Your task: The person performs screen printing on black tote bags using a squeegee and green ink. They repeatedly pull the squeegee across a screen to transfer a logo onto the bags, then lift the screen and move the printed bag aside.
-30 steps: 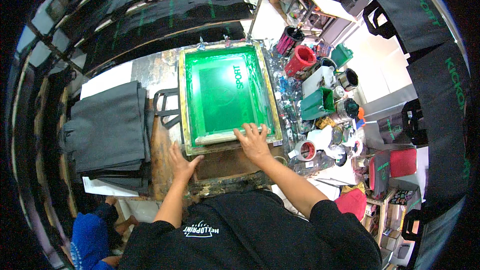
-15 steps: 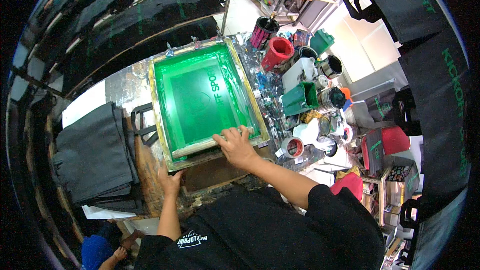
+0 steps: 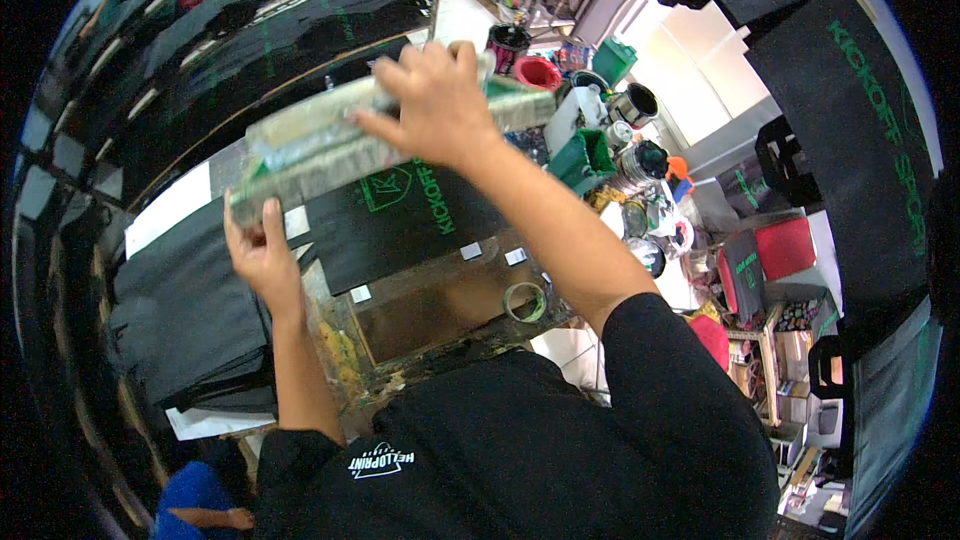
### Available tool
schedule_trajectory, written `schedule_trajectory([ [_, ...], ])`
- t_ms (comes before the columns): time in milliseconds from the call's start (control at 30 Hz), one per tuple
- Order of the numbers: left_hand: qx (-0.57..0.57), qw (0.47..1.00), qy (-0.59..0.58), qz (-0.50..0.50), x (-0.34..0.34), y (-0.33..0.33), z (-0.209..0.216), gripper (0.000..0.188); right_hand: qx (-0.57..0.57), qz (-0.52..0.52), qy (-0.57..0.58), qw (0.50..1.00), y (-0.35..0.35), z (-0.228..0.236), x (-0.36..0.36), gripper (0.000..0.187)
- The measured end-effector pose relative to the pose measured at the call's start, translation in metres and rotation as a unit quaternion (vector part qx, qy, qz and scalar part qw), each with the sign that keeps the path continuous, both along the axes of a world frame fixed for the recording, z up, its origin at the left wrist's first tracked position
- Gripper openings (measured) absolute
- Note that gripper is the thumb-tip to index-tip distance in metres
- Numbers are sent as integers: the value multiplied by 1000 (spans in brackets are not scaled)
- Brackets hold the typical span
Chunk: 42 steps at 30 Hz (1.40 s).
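The screen printing frame point(image 3: 345, 165) is tilted up, its near edge raised off the worktable. My left hand point(image 3: 262, 260) is closed on its near left corner, thumb and fingers on the edge. Over the raised frame, my right hand point(image 3: 435, 110), slightly blurred, grips a long squeegee point(image 3: 300, 125). Green ink shows along the frame's inner side; most of the mesh is hidden. Under the frame a black fabric bag point(image 3: 345, 240) lies flat, bearing a green print of a crest and lettering.
Left of the frame lies a stack of black bags point(image 3: 180, 290). A tape roll point(image 3: 523, 302) sits near the front edge. Ink containers, including a green tub point(image 3: 580, 162), crowd the right side. Black bags point(image 3: 870, 100) hang at right. Another person's blue sleeve point(image 3: 195, 500) shows lower left.
The frame has swung up from lying flat, exposing the printed bag beneath. My left hand has risen with its corner, and my right hand has moved up and away with the squeegee.
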<state>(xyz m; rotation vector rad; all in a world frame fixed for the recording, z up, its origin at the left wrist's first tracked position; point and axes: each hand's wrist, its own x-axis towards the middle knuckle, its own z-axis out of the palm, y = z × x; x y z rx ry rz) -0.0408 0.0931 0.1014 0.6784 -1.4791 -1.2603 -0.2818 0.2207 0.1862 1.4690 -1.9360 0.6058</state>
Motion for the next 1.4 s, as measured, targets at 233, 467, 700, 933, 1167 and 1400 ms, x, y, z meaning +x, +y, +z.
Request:
schedule_trajectory([
  [233,5,931,-365,16,18,-42,-168,94,18,-19,-2,1000,-36,40,-20,64],
  [467,44,832,-552,39,43,29,-226,94,9,-13,6,1000,-51,49,-35,70],
  [700,-67,783,-615,72,34,15,-208,67,-5,-8,-11,1000,-57,53,-43,70],
  [933,-59,938,-340,9,16,-38,-133,39,2,-22,9,1000,-61,56,-45,63],
  [1167,157,970,-178,44,164,-105,-68,42,24,-25,-5,999,-45,50,-26,61],
  [1400,259,939,-107,198,375,-150,-72,55,47,-39,-16,998,-30,45,-9,56],
])
